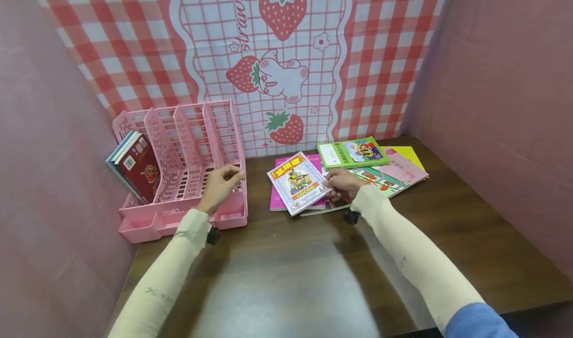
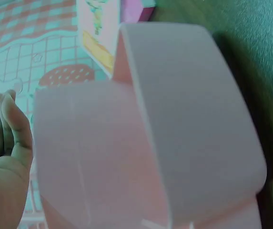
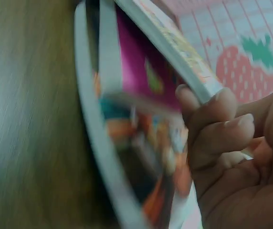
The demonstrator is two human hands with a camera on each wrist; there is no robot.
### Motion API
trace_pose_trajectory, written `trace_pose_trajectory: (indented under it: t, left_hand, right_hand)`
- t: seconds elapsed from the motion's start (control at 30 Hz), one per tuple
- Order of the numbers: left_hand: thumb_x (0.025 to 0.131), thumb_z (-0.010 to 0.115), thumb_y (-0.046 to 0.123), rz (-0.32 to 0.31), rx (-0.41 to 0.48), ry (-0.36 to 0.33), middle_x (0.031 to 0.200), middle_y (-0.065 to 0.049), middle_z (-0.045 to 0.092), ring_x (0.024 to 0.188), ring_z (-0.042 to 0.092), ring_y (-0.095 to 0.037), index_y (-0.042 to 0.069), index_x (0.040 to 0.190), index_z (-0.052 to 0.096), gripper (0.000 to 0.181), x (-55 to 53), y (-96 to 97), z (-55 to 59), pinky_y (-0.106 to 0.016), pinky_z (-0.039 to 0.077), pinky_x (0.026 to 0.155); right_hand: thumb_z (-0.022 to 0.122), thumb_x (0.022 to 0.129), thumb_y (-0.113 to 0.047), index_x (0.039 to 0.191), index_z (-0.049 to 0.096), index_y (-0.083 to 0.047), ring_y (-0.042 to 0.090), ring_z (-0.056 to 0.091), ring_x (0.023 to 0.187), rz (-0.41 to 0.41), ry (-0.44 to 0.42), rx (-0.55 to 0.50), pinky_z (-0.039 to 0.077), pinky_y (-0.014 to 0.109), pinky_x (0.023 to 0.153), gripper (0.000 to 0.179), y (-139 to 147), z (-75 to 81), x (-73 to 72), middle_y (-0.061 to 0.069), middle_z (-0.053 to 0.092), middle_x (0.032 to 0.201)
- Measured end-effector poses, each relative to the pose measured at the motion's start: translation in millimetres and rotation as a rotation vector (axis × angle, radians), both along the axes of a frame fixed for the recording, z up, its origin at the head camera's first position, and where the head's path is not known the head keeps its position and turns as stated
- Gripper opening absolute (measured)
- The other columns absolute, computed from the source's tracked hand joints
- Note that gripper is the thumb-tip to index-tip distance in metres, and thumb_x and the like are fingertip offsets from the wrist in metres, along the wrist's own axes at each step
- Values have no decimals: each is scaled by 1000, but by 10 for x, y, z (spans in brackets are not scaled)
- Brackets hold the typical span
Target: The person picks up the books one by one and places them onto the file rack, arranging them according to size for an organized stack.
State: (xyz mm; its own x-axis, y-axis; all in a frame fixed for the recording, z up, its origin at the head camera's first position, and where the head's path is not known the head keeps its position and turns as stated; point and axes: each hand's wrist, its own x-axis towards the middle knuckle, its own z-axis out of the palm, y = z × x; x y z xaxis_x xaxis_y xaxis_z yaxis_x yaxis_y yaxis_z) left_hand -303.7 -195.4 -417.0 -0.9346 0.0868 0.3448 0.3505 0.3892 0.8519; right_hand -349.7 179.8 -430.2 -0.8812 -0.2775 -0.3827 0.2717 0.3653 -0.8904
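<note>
My right hand (image 1: 343, 183) pinches the lower right corner of a small white-bordered book (image 1: 299, 183) with a yellow title and cartoon figures. In the right wrist view, fingers grip the edge of this book (image 3: 179, 43), which is tilted up above the pile. Beneath it lie a magenta book (image 1: 278, 201) and a large picture book (image 3: 150, 162). My left hand (image 1: 220, 186) hovers over the right side of the pink file rack (image 1: 233, 218), its fingers loosely bent with nothing between them. The left wrist view shows that hand (image 2: 7, 138) beside the rack's front bin (image 2: 188, 114).
In the rack's leftmost slot lean several books, a dark red one (image 1: 145, 169) outermost. A green book (image 1: 353, 152), a pink book (image 1: 403, 169) and a yellow one (image 1: 411, 155) overlap at the back right of the brown table (image 1: 456, 238). A strawberry-print cloth (image 1: 286, 79) hangs behind.
</note>
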Motion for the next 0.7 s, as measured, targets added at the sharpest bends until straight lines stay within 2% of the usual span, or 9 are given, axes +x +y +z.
trace_pose_trajectory:
  t: [0.13,0.27,0.33,0.47,0.57,0.7]
  left_hand:
    - [100,70,15,-62,0,-2,96,-23,74,79,70,-21,-3,103,73,19,-8,97,-61,-39,60,73]
    - [100,69,16,-101,-42,-5,93,-20,74,74,68,-19,-1,101,73,17,-17,172,-91,-54,58,74]
    - [100,69,18,-103,-97,-8,89,-16,74,72,68,-25,2,101,74,16,-19,198,-100,-50,58,70]
    - [100,69,20,-92,-204,-8,84,-6,73,75,68,-35,7,100,76,15,-14,239,-97,-34,54,64]
    - [99,69,21,-88,-256,-5,86,-10,73,73,67,-30,8,100,75,15,-14,260,-96,-31,51,63]
    - [99,69,24,-86,-305,-9,89,-15,73,68,62,-17,9,101,75,17,-27,253,-106,-31,50,63]
  right_hand:
    - [51,107,-9,123,46,7,7,49,53,-37,42,-40,40,19,49,23,376,-125,15,2,56,69]
    - [53,106,-13,116,44,4,7,52,55,-42,43,-52,39,19,49,21,752,-203,47,-1,55,69]
    - [55,106,-15,113,45,1,7,52,54,-30,34,-33,38,20,48,20,909,-222,67,-1,55,69]
    - [57,104,-16,107,54,2,8,49,51,29,33,37,37,22,46,19,1133,-247,91,0,56,65]
    - [59,103,-17,101,59,4,7,47,51,77,48,84,37,22,46,20,1238,-263,110,0,56,64]
    - [57,105,-16,104,54,4,5,44,51,99,90,101,36,21,46,20,1319,-275,127,-1,52,64]
